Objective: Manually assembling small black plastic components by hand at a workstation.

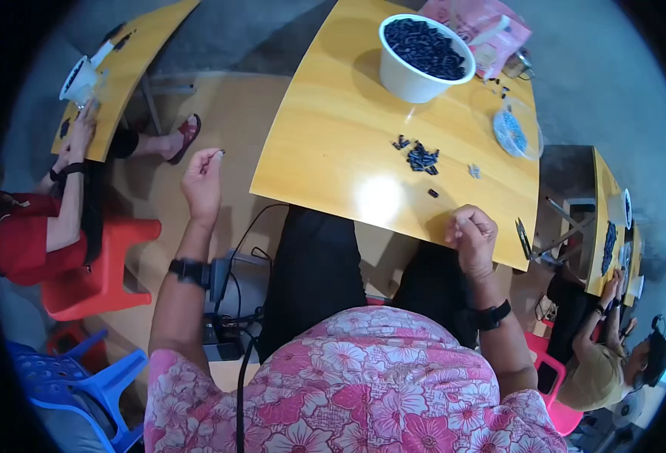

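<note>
Small, glossy black, tube-shaped pieces (423, 158) lie in a loose pile on the near half of a yellow wood-grain table (310, 136). Judged by look, each is light, stiff and smooth, apt to roll or slip, and unlikely to crush under finger pressure. The sound hold is across the sides at mid-length, between thumb and index fingertip.

Nearest: the right hand (472, 230) is at the table's near edge, fingers curled in and thumb close against the index finger; whether anything is held cannot be told. To its right, a slim black two-pronged tool (524, 238) lies near the corner.

The left hand (202, 185) is off the table's left side, above the floor. Its thumb and index finger are pinched together on a tiny dark item (220, 152), too small to identify.

Beyond the right hand, a single black piece (433, 193) lies apart from the pile. A small silver-grey cluster (475, 171) sits right of the pile. Farther are a clear round plastic container (533, 153) with light-blue bits, and a white round tub (414, 92) heaped with similar black pieces. Farthest, a pink printed bag (461, 13).
</note>
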A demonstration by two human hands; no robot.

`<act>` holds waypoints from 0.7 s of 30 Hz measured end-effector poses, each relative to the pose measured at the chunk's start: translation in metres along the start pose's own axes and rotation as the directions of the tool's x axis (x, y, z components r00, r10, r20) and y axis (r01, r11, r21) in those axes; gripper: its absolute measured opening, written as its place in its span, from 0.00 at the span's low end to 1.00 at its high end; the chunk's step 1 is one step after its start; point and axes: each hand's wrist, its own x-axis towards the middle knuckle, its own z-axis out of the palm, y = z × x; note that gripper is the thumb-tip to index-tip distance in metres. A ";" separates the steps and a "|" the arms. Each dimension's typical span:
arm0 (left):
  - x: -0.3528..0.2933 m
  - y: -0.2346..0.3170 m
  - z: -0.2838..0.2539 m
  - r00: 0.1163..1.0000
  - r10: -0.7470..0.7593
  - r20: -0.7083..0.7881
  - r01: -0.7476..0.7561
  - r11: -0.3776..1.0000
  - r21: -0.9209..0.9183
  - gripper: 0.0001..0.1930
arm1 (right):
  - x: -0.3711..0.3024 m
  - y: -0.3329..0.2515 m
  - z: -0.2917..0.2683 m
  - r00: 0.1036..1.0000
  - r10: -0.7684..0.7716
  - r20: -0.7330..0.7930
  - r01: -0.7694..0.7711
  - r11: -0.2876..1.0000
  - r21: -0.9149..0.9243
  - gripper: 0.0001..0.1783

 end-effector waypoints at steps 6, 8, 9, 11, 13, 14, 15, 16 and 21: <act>-0.109 0.167 0.050 0.776 0.348 0.525 -0.330 0.935 -0.132 0.04 | -0.052 -0.049 0.056 0.991 0.049 0.128 -0.087 0.946 0.311 0.28; -0.139 0.187 0.076 0.628 0.467 0.622 -0.468 0.866 -0.178 0.04 | -0.057 -0.054 0.063 0.958 0.166 0.234 -0.243 0.902 0.357 0.32; -0.151 0.189 0.089 0.553 0.510 0.659 -0.523 0.828 -0.201 0.04 | -0.059 -0.053 0.062 0.964 0.150 0.220 -0.224 0.903 0.366 0.32; -0.174 0.186 0.116 0.453 0.590 0.669 -0.585 0.762 -0.277 0.04 | -0.066 -0.049 0.058 0.936 0.195 0.293 -0.302 0.874 0.381 0.36; -0.192 0.187 0.138 0.416 0.568 0.710 -0.571 0.771 -0.282 0.04 | -0.080 -0.050 0.048 0.943 0.192 0.270 -0.295 0.858 0.421 0.29; -0.199 0.186 0.151 0.386 0.593 0.707 -0.543 0.765 -0.346 0.05 | -0.087 -0.041 0.037 0.953 0.197 0.231 -0.279 0.865 0.417 0.25; -0.208 0.187 0.157 0.359 0.610 0.706 -0.506 0.763 -0.402 0.06 | -0.095 -0.037 0.031 0.959 0.208 0.194 -0.272 0.868 0.416 0.20; -0.216 0.189 0.159 0.357 0.566 0.743 -0.462 0.798 -0.387 0.07 | -0.103 -0.036 0.023 0.952 0.251 0.177 -0.304 0.853 0.425 0.14; -0.233 0.194 0.177 0.214 0.562 0.799 -0.395 0.798 -0.456 0.10 | -0.135 -0.030 0.005 0.936 0.347 0.063 -0.326 0.787 0.524 0.09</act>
